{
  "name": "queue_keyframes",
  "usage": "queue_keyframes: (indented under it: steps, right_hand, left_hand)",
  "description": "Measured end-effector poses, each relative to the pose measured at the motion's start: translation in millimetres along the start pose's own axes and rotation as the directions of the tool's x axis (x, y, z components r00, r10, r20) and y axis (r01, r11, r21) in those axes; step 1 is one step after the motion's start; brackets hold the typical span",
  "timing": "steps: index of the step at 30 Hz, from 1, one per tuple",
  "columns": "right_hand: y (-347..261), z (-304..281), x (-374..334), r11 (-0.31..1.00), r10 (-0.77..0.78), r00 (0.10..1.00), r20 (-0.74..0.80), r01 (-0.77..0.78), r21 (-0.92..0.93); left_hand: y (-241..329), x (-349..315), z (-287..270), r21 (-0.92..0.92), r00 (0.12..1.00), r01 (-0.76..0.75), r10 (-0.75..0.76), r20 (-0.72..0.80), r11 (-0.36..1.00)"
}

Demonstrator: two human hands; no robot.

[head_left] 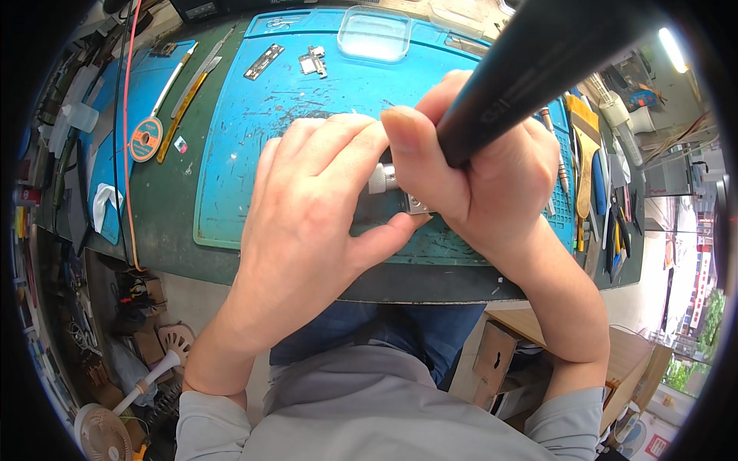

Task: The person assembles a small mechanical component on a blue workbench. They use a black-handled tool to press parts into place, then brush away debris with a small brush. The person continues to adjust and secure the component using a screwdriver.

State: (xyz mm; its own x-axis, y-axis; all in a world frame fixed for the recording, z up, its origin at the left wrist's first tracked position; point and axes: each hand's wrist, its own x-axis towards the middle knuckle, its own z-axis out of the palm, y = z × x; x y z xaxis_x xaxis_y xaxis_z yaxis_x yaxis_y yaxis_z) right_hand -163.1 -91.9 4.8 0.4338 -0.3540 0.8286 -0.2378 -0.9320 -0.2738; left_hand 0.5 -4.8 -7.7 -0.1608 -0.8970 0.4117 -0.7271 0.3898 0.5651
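A small metal clamp or holder with a knurled silver knob [382, 178] and a block-shaped end [416, 204] sits low over the mat, largely hidden by my hands. My left hand [311, 184] curls around it from the left, its thumb against the block. My right hand [480, 165] closes around the lower end of a thick black cylindrical tool [530, 77], which rises toward the upper right, close to the camera. The tool's tip is hidden behind the right hand. Whether it touches the clamp, I cannot tell.
The blue work mat [231, 165] carries a clear plastic box [374, 34], a small metal part [313, 61] and a dark strip [264, 61]. At left lie a solder spool [145, 139] and a yellow cutter [184, 107]. A brush [584, 146] and several tools are at right.
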Motion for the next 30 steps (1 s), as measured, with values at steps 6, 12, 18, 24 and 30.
queue_keyframes:
  steps: [6, 12, 18, 24, 30]
  right_hand:
    - [-0.5, 0.6, 0.7, 1.000, 0.004, 1.000, -0.010, -0.004, 0.003]
    - [-0.2, 0.8, 1.4, 1.000, -0.010, 1.000, -0.027, 0.011, 0.006]
    - [-0.3, -0.1, 0.6, 1.000, 0.008, 1.000, -0.008, -0.008, 0.018]
    - [0.3, -0.2, -0.7, 1.000, 0.006, 1.000, -0.004, -0.006, 0.022]
    - [0.0, -1.0, -1.1, 1.000, 0.006, 1.000, 0.007, -0.006, 0.022]
  left_hand:
    - [0.4, -0.2, 0.1, 0.014, 1.000, -0.003, 0.003, -0.005, 1.000]
    - [-0.6, 0.0, 0.6, 0.012, 1.000, -0.014, 0.014, -0.008, 1.000]
    - [-1.0, 0.1, 0.8, 0.014, 1.000, -0.017, 0.017, -0.006, 1.000]
    - [-0.1, 0.2, 0.3, 0.009, 1.000, -0.008, 0.008, -0.003, 1.000]
    - [1.0, 0.5, -0.2, -0.004, 1.000, 0.001, -0.001, -0.002, 1.000]
